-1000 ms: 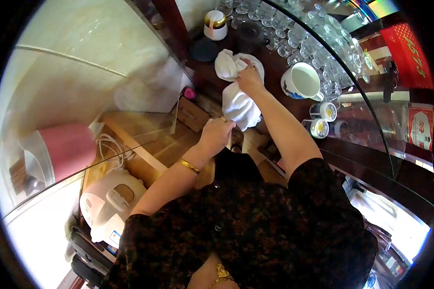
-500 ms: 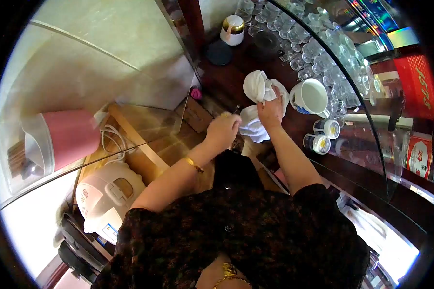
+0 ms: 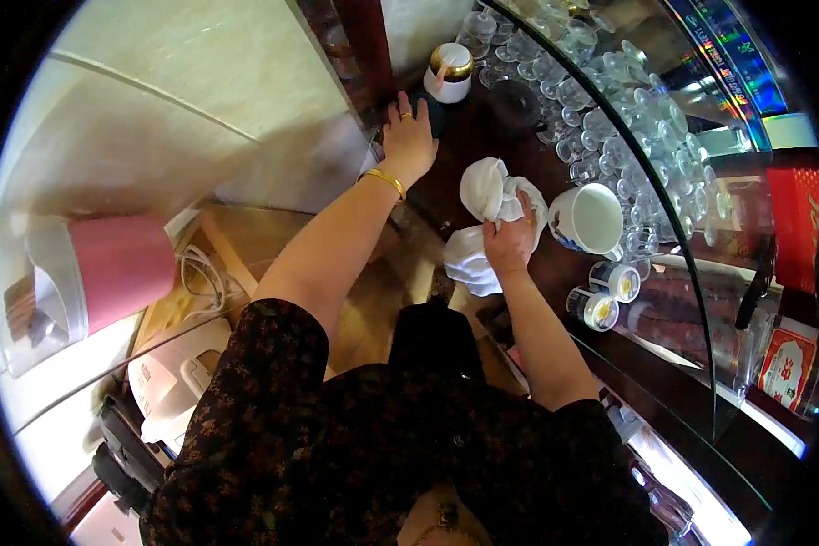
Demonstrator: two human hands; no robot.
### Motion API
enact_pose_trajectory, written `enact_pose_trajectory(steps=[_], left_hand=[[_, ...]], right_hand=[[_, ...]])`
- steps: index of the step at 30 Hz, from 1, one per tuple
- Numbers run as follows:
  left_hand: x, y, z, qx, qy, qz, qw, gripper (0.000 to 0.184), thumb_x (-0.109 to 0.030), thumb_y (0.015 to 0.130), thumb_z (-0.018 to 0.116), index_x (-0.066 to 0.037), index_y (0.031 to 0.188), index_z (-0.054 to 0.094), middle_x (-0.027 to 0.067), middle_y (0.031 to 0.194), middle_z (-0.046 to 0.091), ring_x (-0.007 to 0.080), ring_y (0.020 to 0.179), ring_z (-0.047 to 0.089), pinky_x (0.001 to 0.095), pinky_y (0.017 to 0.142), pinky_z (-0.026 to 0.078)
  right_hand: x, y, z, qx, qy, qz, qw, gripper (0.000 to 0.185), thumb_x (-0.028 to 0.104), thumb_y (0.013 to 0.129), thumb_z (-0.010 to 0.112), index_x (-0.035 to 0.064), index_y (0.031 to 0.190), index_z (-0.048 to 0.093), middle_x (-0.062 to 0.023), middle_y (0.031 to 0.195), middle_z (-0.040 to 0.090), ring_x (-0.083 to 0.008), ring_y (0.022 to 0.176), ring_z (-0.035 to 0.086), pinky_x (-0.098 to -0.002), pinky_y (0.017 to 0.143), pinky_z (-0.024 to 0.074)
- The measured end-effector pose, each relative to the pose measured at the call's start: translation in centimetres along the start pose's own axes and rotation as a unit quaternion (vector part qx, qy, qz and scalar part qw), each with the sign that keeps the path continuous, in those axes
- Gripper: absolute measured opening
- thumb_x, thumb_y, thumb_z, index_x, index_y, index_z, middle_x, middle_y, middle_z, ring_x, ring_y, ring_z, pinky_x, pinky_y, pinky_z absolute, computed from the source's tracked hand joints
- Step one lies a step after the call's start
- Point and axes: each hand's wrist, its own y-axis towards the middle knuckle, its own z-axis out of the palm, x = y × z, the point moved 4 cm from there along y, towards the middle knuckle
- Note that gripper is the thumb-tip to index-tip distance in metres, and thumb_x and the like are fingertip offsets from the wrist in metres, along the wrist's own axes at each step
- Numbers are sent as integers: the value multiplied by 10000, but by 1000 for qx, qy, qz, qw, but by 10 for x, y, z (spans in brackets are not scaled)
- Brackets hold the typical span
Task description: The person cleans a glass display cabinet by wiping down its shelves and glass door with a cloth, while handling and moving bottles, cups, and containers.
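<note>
My left hand (image 3: 409, 141), with a ring and a gold bracelet, reaches to the back of the dark shelf. Its fingers are spread at the edge of a black round disc (image 3: 433, 116), which the hand partly covers. A bunched white cloth (image 3: 487, 188) lies in folds on the shelf, one end hanging toward me. My right hand (image 3: 511, 241) grips the cloth, its fingers pressed into the folds. Right of the cloth stands a white mug (image 3: 596, 218) with a blue pattern. Behind the disc is a white jar with a gold band (image 3: 449, 75).
Several small stemmed glasses (image 3: 601, 136) crowd the shelf at the back right, by a curved glass edge (image 3: 646, 155). Two small white-lidded jars (image 3: 599, 309) sit in front of the mug. At left are a pink container (image 3: 123, 271) and a pale rice cooker (image 3: 175, 373).
My left hand has moved from near the cloth, away from me, to the black disc by the wall. The pink jar lid-sized object near the wall is now hidden. My right hand stays on the cloth.
</note>
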Motion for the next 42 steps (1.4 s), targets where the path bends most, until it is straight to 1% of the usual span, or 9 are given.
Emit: enact_pose_trajectory(steps=[4,9,16,23,28,35,38,40,42], left_hand=[[-1,10,0,17,18,-11,1000,756,-237,686,705,-58,1301,303,200,1337,299,367,1216,318,457,899,393],[-4,7,-2,30,-7,-12,999,850,-248,613,756,-157,1316,286,174,1230,379,349,1163,358,467,891,375],[-6,-17,-1,15,-7,15,1000,771,-268,617,745,-240,1293,375,186,1261,340,393,1165,338,474,940,336],[2,6,-4,-32,-25,9,999,772,-259,611,745,-203,1282,368,186,1259,344,383,1149,358,473,897,385],[4,17,-8,0,5,40,999,728,-263,613,736,-153,1229,365,168,1215,395,342,1150,371,479,875,417],[3,23,-11,49,14,38,998,739,-285,605,733,-159,1236,369,160,1196,422,322,1155,373,487,865,421],[-2,22,-9,94,52,50,993,741,-290,610,731,-174,1252,380,161,1214,406,335,1157,369,504,875,407],[-3,17,-4,138,23,23,990,778,-300,610,721,-219,1293,356,198,1291,329,426,1181,332,531,926,372],[-4,14,-2,142,23,22,989,788,-294,609,722,-231,1300,348,199,1303,315,443,1178,327,529,931,368]], right_hand=[[1,0,-1,2,-8,3,1000,547,216,683,607,125,1209,490,-99,1340,372,-293,1267,292,-484,1021,256],[2,0,-2,-1,7,10,1000,557,225,685,616,130,1217,480,-96,1338,370,-291,1269,290,-478,1029,247],[0,0,0,7,8,3,1000,594,228,681,622,128,1240,446,-107,1328,376,-288,1267,284,-492,1023,245],[-1,2,1,4,7,-8,1000,568,226,681,622,123,1217,467,-112,1319,381,-296,1263,284,-493,1025,236],[-1,-1,2,9,5,9,1000,572,232,685,615,125,1225,463,-110,1317,385,-296,1268,277,-490,1028,232],[0,0,2,10,-9,-4,1000,600,252,697,595,141,1264,430,-96,1333,376,-288,1278,270,-494,1027,225],[-2,0,4,7,2,-1,1000,601,250,696,594,145,1265,430,-96,1338,373,-286,1276,275,-496,1026,223],[-1,0,3,11,-3,-4,1000,608,254,700,594,146,1272,420,-103,1340,370,-290,1278,271,-498,1026,223],[-2,-1,3,14,-7,-7,1000,615,259,704,594,147,1280,410,-109,1341,367,-295,1279,268,-499,1025,223]])
